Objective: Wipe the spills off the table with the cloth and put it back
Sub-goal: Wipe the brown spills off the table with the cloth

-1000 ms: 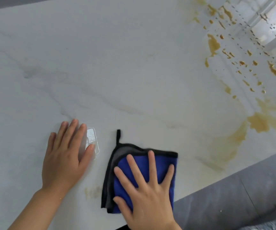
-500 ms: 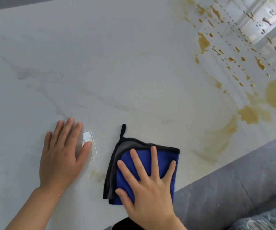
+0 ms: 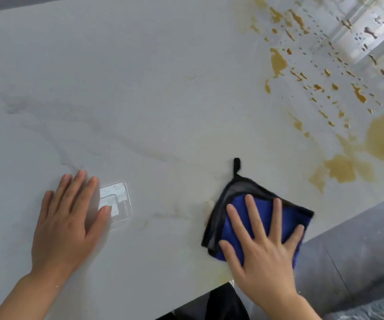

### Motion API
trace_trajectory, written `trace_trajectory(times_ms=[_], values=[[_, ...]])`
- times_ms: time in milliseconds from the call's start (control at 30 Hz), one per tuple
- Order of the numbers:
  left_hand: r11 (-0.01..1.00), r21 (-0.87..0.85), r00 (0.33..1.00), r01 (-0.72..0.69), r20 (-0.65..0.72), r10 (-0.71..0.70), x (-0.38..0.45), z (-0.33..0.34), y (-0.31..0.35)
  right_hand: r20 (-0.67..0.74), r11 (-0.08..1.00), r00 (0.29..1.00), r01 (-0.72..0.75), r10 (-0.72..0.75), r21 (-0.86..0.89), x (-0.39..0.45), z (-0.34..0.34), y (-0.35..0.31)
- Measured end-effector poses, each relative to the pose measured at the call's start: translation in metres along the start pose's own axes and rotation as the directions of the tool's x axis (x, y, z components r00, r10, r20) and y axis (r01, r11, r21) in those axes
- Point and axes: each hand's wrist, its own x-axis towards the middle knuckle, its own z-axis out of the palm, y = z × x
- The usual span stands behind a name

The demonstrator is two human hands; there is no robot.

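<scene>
Right hand [image 3: 262, 248]: fingers spread flat, pressing the cloth [image 3: 251, 204] near the counter's [image 3: 140, 88] front edge.
Left hand [image 3: 66, 218]: fingers straight, flat beside a clear holder [image 3: 117, 202].
Remaining: brown spills [image 3: 341, 168] far right look unwiped; cloth not returned.

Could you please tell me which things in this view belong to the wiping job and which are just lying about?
Part of the job:
- blue cloth, pressed flat by the right hand
- brown spills
- table

Just lying about:
- clear plastic piece, touched by the left hand
</scene>
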Motion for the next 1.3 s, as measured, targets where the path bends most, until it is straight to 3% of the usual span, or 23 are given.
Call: trace_trajectory(times_ms=[100,167,300,433,600,767,900,1067,1167,1300], values=[[1.0,-0.001,1.0,-0.01,0.009,0.01,0.001,0.001,-0.002,-0.023,0.987,0.988,0.149,-0.15,-0.054,0.038,-0.01,0.005],[1.0,-0.007,1.0,-0.01,0.012,0.011,0.001,-0.001,-0.002,-0.051,0.987,0.987,0.151,-0.154,-0.061,0.07,-0.018,0.018],[1.0,-0.015,1.0,-0.011,-0.001,0.011,0.002,0.001,-0.004,-0.049,0.999,0.999,-0.011,0.009,-0.05,0.098,-0.024,0.065],[1.0,0.003,1.0,-0.025,-0.008,0.025,0.002,0.001,-0.002,-0.029,0.985,0.985,-0.171,0.171,0.003,0.052,-0.015,0.073],[1.0,-0.013,1.0,-0.015,0.007,0.015,0.002,-0.001,-0.001,0.065,1.0,0.998,0.005,-0.003,-0.031,0.026,-0.014,0.04],[1.0,0.0,1.0,-0.006,0.017,0.006,0.003,0.003,-0.003,-0.026,0.991,0.992,0.124,-0.126,-0.056,0.081,-0.022,0.057],[1.0,-0.004,1.0,-0.027,0.011,0.027,0.004,0.002,-0.004,-0.076,1.0,0.997,0.01,-0.011,-0.017,0.103,-0.027,0.094],[0.999,-0.008,0.999,-0.04,-0.006,0.039,0.003,0.001,-0.002,0.007,0.982,0.982,-0.19,0.19,0.014,0.059,-0.023,0.109],[0.999,0.003,0.999,-0.048,0.001,0.048,0.004,0.001,-0.002,0.063,0.981,0.979,-0.196,0.196,-0.013,0.048,-0.021,0.104],[0.999,0.022,0.999,-0.044,0.021,0.043,0.004,0.003,-0.008,0.038,0.989,0.989,-0.144,0.145,-0.026,0.056,-0.023,0.107]])
